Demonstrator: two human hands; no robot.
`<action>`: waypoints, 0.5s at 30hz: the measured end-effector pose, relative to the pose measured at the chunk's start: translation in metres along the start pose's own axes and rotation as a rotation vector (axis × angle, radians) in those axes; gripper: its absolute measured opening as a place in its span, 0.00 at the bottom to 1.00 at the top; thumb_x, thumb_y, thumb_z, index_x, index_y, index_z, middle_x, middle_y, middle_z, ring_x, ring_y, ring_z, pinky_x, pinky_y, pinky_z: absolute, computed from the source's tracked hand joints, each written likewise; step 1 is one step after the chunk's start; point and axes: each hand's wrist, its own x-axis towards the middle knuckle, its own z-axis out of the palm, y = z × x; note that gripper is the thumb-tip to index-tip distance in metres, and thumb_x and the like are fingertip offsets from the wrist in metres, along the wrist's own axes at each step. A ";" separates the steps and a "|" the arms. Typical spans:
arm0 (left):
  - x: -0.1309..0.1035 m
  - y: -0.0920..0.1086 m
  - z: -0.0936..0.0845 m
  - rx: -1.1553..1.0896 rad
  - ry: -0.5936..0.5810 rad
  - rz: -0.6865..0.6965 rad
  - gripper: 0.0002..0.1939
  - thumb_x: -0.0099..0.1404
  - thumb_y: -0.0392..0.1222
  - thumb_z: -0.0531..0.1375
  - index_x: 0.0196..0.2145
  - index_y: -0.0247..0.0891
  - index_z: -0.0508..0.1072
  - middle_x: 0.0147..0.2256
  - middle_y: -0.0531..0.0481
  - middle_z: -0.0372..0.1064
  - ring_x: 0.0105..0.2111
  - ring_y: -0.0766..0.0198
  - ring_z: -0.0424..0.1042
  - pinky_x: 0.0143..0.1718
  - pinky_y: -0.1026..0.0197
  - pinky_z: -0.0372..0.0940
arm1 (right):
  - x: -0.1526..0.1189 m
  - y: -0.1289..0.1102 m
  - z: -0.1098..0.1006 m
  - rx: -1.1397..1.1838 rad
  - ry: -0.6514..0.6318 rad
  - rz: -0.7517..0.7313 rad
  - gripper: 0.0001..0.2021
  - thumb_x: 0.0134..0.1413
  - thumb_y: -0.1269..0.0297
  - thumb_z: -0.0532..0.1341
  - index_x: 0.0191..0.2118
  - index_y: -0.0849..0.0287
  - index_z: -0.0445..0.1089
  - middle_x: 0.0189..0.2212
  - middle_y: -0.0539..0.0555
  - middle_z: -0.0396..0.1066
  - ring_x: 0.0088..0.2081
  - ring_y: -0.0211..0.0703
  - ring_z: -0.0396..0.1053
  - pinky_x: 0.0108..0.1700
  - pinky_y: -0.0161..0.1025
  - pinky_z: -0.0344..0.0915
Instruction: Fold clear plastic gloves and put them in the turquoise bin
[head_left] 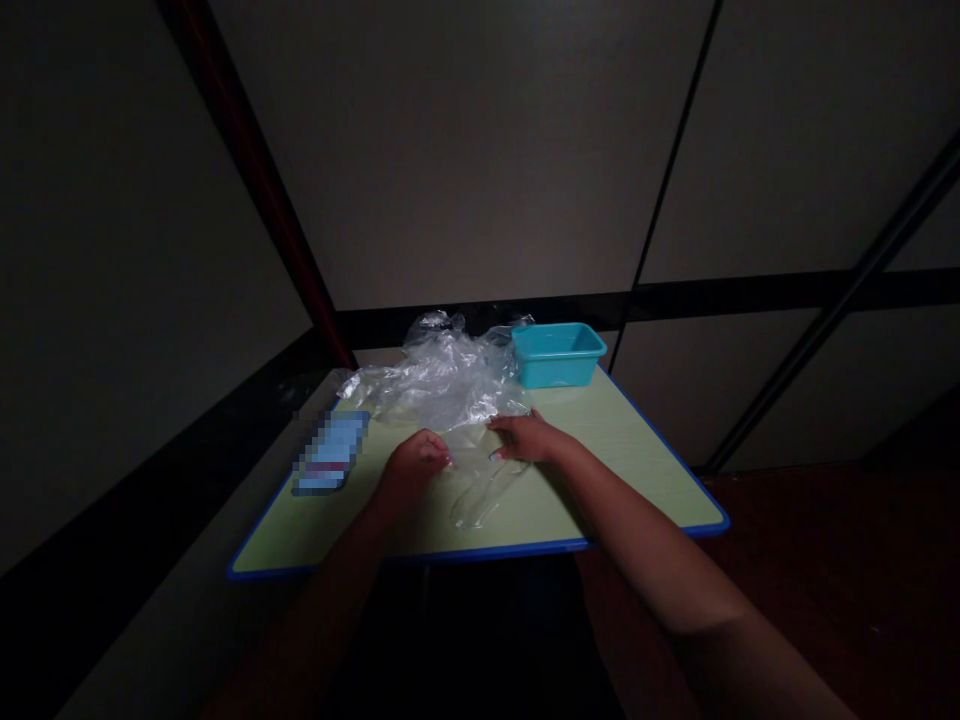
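A clear plastic bag [480, 480] lies spread on the light green table between my two hands. Behind it, a crumpled heap of clear plastic [450, 375] covers the back left of the tabletop. My left hand [421, 455] is at the bag's left edge, its fingers curled and pinched together; what they hold is too small to make out. On the bag's right side rests my right hand [521, 438], thumb and fingers apart, touching the plastic.
A turquoise plastic basket [559, 370] stands at the back right of the table [637, 470], which has a blue edge. A blurred flat blue item [331, 453] lies near the left edge. Panelled walls rise behind and at the left.
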 end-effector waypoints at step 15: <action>-0.013 -0.002 -0.055 0.505 -0.235 -0.047 0.13 0.52 0.51 0.55 0.23 0.38 0.70 0.23 0.50 0.71 0.27 0.58 0.70 0.29 0.60 0.59 | 0.001 0.004 0.004 0.063 0.047 -0.094 0.30 0.50 0.54 0.68 0.58 0.51 0.66 0.61 0.60 0.62 0.63 0.60 0.57 0.62 0.69 0.41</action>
